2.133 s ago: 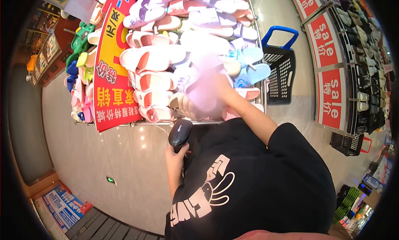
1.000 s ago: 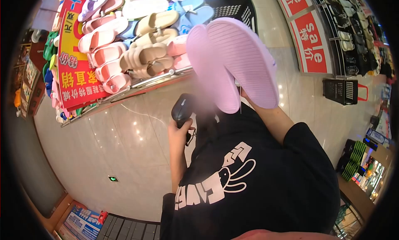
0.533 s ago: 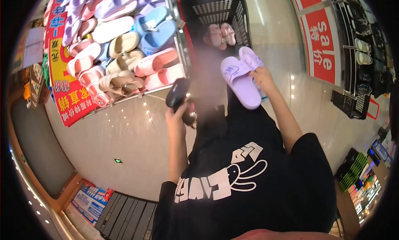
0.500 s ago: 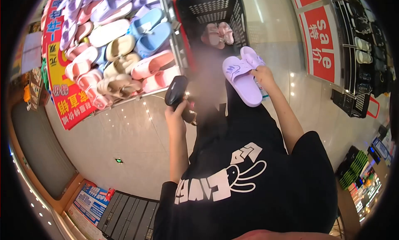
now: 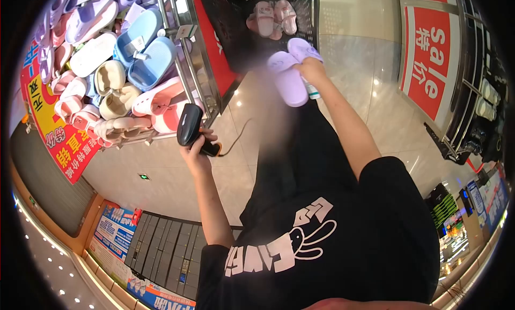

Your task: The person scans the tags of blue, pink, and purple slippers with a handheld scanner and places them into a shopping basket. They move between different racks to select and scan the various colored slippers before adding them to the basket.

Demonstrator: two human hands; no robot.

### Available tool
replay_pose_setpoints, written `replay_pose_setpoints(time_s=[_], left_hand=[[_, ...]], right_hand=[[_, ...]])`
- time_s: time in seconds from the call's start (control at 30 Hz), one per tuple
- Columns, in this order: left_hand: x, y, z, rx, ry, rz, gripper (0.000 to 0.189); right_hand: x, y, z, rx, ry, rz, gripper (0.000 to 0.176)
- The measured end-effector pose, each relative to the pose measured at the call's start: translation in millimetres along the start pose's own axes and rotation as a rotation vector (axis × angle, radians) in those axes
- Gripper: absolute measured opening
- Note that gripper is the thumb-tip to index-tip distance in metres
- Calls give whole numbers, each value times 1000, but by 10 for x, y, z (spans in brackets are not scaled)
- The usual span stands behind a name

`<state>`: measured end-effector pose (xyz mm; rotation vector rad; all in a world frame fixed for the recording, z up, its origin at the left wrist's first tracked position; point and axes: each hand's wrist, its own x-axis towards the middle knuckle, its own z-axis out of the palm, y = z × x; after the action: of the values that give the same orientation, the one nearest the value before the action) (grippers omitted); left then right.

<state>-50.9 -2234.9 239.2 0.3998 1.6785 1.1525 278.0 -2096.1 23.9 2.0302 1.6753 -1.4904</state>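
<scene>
My left hand (image 5: 199, 149) is wrapped round the handle of a black barcode scanner (image 5: 190, 124), with a dark cord trailing from its lower end. My right hand (image 5: 312, 71) grips a pair of lilac slippers (image 5: 290, 86) near the edge of a black shopping basket (image 5: 234, 42). Printed marks on the slippers are blurred. Inside the basket lie pink slippers (image 5: 286, 16), apart from the pair I hold. The scanner is close to the corner of a slipper display, where pink slippers (image 5: 163, 98) lie beside it.
Blue slippers (image 5: 152, 61) and other coloured pairs crowd the metal-railed display at left. A red sale sign (image 5: 429, 55) hangs on a shoe rack at right. Grey lockers (image 5: 166, 251) stand at lower left, with tiled floor (image 5: 225, 186) between.
My left hand has carried the scanner left and slightly down, toward the display. My right hand and the lilac slippers have moved up and left, nearer the basket. The view has shifted too.
</scene>
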Motion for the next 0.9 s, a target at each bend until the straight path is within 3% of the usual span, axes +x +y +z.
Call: replay_pose_setpoints(time_s=[0.07, 0.2, 0.27, 0.37, 0.4, 0.43, 0.57, 0.63, 0.67, 0.7, 0.77, 0.83, 0.9], left_hand=[[64, -42, 92, -21, 50, 94, 38], [104, -148, -8, -4, 95, 52, 47], [98, -125, 98, 3, 151, 71, 47], [111, -139, 81, -7, 174, 76, 47], [109, -130, 62, -13, 141, 52, 47], [101, -121, 50, -18, 146, 52, 47], [125, -90, 65, -43, 162, -22, 46], [133, -45, 73, -38, 131, -35, 45], [135, -20, 80, -47, 134, -22, 45], [138, 4, 91, -46, 128, -40, 43], [136, 27, 86, -54, 128, -44, 42], [137, 14, 60, -87, 146, -110, 34], [111, 45, 57, -100, 125, -79, 32]], right_hand=[[276, -126, 125, 36, -56, -82, 41], [916, -294, 356, -44, -23, -83, 47], [1162, -383, 372, -43, 153, -172, 44], [1464, -572, 244, 52, 91, -10, 43], [1533, -520, 285, 51, 168, -149, 40], [1537, -443, 330, 46, 166, -153, 40], [1490, -31, 614, -339, 63, -207, 27], [1188, 274, 729, -652, -74, -602, 23], [1056, 364, 767, -630, -321, -596, 21], [934, 479, 821, -605, -566, -582, 21], [675, 1057, 1151, -119, -567, -341, 21], [356, 1142, 1120, -295, -629, -385, 23], [-143, 521, 658, -233, -603, 176, 25]])
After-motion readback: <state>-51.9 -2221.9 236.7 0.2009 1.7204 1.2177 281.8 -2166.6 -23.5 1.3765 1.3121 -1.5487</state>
